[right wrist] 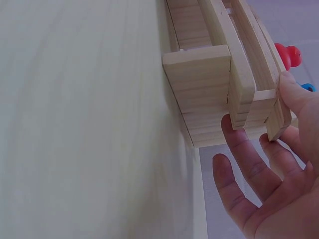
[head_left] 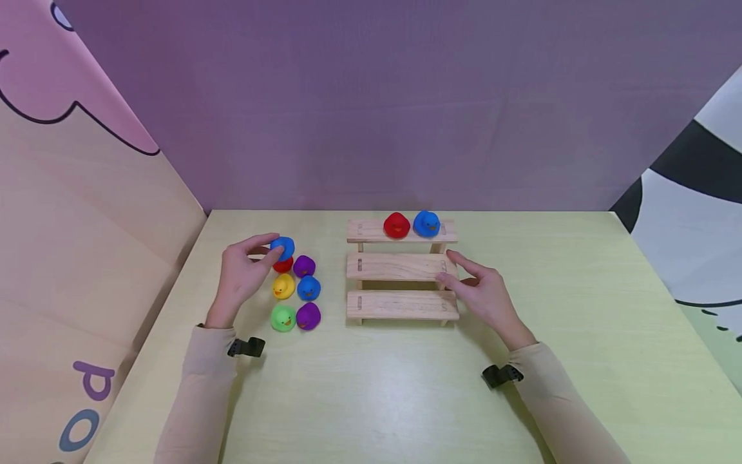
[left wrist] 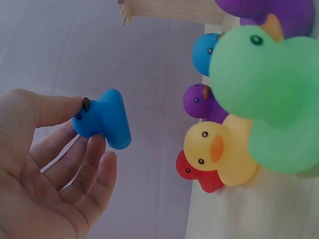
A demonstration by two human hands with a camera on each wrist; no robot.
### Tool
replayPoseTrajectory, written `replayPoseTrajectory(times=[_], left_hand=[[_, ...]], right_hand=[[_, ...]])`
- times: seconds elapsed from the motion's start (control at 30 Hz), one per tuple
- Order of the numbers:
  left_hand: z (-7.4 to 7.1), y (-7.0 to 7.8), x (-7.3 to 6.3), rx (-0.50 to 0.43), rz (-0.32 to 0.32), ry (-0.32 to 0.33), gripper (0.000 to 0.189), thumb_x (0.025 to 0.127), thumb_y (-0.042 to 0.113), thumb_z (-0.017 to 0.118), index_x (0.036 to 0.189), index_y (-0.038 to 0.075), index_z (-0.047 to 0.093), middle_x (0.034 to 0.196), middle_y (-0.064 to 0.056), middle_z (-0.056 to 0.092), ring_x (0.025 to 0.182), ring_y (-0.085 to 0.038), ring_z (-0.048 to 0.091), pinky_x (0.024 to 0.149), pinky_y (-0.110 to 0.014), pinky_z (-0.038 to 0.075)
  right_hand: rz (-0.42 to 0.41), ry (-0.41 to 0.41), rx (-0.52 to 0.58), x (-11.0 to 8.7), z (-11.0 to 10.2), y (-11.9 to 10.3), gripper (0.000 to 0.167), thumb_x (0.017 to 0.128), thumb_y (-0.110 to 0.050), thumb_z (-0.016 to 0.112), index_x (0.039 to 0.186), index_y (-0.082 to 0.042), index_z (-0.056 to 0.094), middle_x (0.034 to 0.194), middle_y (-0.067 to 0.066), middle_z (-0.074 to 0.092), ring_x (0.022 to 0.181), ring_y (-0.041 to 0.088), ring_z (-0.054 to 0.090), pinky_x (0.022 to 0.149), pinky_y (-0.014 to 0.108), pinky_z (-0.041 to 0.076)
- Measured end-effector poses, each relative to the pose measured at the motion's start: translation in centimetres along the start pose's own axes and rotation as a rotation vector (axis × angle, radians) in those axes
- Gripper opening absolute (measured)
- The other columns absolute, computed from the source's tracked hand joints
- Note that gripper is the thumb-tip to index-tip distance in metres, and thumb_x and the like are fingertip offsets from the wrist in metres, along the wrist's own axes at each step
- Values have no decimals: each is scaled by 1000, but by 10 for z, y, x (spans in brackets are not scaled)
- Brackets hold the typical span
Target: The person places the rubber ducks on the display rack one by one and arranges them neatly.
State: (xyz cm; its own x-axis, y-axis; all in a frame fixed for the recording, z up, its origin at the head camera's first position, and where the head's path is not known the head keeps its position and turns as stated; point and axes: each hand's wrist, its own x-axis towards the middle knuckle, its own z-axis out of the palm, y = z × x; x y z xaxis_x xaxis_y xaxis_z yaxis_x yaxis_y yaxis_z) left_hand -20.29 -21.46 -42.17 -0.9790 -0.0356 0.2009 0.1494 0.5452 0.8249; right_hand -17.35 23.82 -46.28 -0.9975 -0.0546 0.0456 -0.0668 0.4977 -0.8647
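Observation:
My left hand (head_left: 246, 274) pinches a blue rubber duck (left wrist: 105, 118) between thumb and fingers, clear of the table. Below that duck in the head view are a red duck (head_left: 283, 265), a purple duck (head_left: 304, 266), a yellow duck (head_left: 283, 286), another blue duck (head_left: 309, 288), a green duck (head_left: 283, 318) and a second purple duck (head_left: 308, 316). With thumb and fingertips, my right hand (head_left: 484, 291) grips the right end of the three-step wooden stand (head_left: 400, 267) at its middle step. On the top step sit a red duck (head_left: 397, 225) and a blue duck (head_left: 427, 224).
The pale wooden table (head_left: 382, 393) reaches back to a purple wall panel (head_left: 406, 109). A printed panel (head_left: 87, 225) borders the left side, and a black-and-white one (head_left: 695, 200) the right. Each wrist wears a small black camera.

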Motion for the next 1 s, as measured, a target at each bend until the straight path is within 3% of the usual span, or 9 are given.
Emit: replayPoseTrajectory(times=[0.1,0.3,1.0], left_hand=[[1,2,0,-9,5,-3,40,103,26,72,138,7,71,134,-15,73,115,-32,68,88,-26,56],[4,5,0,-11,27,4,38,104,25,72,138,7,72,133,-16,74,113,-33,69,96,-42,58],[14,17,5,-35,38,-16,37,103,23,72,137,8,73,129,-16,75,110,-33,70,93,-39,59]], right_hand=[[1,-3,1,0,0,0,69,97,-47,78,157,-20,56,160,16,54,83,8,78,50,26,42],[-6,-5,5,0,0,-1,69,97,-45,78,157,-18,56,159,18,55,85,7,78,51,26,44],[-12,-5,11,1,-1,1,68,97,-46,78,156,-20,56,160,17,54,82,7,78,49,27,41]])
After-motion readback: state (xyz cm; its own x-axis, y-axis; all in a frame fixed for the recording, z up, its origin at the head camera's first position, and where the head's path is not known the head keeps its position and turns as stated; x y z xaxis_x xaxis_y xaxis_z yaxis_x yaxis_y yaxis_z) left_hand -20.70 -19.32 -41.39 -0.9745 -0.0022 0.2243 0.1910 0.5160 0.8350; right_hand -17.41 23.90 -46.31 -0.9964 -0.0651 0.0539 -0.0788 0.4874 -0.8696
